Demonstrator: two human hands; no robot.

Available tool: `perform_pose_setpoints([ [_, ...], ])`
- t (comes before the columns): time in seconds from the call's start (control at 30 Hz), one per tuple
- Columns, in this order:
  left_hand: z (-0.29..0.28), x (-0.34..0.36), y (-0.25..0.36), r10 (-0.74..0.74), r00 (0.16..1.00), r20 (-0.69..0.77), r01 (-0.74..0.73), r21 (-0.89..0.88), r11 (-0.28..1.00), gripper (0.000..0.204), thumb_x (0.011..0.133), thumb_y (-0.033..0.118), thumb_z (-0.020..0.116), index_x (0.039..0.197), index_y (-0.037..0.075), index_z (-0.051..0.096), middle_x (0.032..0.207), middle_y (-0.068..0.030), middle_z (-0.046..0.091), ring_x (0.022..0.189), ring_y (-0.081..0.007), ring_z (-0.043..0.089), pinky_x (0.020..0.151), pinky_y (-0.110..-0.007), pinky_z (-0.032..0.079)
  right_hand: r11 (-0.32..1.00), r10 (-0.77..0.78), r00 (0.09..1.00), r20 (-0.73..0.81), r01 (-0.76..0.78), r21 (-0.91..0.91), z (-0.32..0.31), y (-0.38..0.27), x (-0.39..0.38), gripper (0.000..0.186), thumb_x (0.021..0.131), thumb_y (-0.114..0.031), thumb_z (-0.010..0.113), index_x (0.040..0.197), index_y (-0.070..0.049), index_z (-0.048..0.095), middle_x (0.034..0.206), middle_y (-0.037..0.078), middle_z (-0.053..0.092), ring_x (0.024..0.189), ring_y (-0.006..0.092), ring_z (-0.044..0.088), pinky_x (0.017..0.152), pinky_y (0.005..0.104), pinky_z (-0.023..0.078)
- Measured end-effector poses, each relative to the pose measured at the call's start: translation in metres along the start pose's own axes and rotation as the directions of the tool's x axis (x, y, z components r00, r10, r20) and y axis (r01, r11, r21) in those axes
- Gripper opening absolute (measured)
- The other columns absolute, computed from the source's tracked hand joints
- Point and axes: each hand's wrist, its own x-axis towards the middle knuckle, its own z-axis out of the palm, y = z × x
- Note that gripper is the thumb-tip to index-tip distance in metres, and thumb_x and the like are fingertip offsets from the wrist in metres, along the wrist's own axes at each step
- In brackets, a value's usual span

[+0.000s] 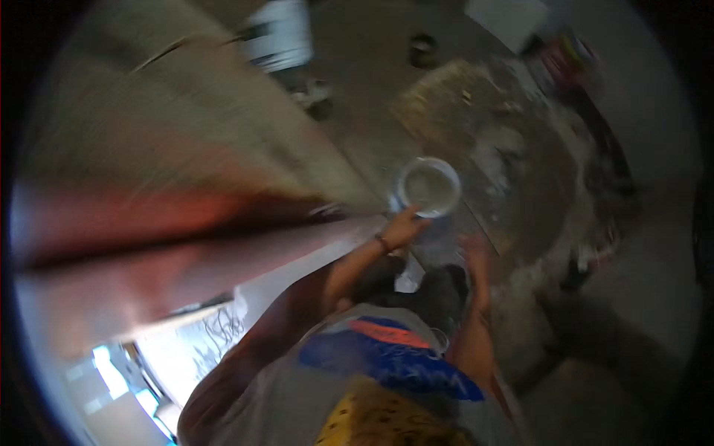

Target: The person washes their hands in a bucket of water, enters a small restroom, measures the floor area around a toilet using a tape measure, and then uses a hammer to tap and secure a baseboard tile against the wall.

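Note:
My left hand (405, 227), with a dark band at the wrist, is closed on the near rim of a round white bucket (455, 177). Greyish contents (430, 187) show inside it, too blurred to name. To the right of the bucket and apart from it, my right hand (474, 251) is smeared by motion. Its fingers look stretched out, and nothing shows in them.
A reddish wall or panel (149, 230) runs in close on my left. Beyond the bucket, the floor carries a yellowish patch (439, 89) and pale smears. A dark round object (422, 50) and a light-coloured box-like object (281, 36) are farther off.

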Motion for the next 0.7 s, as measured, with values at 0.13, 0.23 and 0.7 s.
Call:
perform_pose_setpoints([
  [0.13, -0.068, 0.048, -0.096, -0.105, 0.991, -0.088, 0.115, 0.113, 0.987, 0.043, 0.082, 0.026, 0.049, 0.118, 0.003, 0.042, 0.105, -0.013, 0.051, 0.096, -0.0229, 0.05, 0.079, -0.032, 0.041, 0.955, -0.021, 0.984, 0.175, 0.071, -0.286, 0.098, 0.048, 0.116, 0.053, 0.08, -0.026, 0.053, 0.122, 0.001, 0.036, 0.099, 0.018, 0.057, 0.098, 0.0267, 0.052, 0.086, 0.0352, 0.039],
  [0.23, -0.12, 0.138, -0.218, 0.008, 0.975, -0.224, 0.028, 0.157, 0.987, 0.042, 0.083, 0.031, 0.048, 0.117, 0.007, 0.043, 0.1, -0.0063, 0.05, 0.093, -0.0161, 0.049, 0.075, -0.031, 0.042, 0.941, 0.031, 0.994, 0.107, 0.007, -0.337, 0.167, 0.104, 0.24, 0.058, 0.077, -0.029, 0.055, 0.122, 0.001, 0.035, 0.101, 0.02, 0.056, 0.095, 0.0314, 0.053, 0.084, 0.0372, 0.04],
  [0.7, -0.225, 0.38, -0.536, -0.217, 0.844, -0.49, 0.136, -0.197, 0.971, 0.023, 0.073, 0.015, 0.054, 0.092, 0.001, 0.055, 0.1, -0.0155, 0.051, 0.098, -0.0282, 0.046, 0.081, -0.036, 0.04, 0.353, -0.16, 0.839, 0.52, 0.541, -0.764, 0.343, 0.345, 0.585, 0.019, 0.075, -0.018, 0.047, 0.084, -0.004, 0.057, 0.082, 0.021, 0.058, 0.078, 0.0333, 0.058, 0.063, 0.041, 0.047],
])
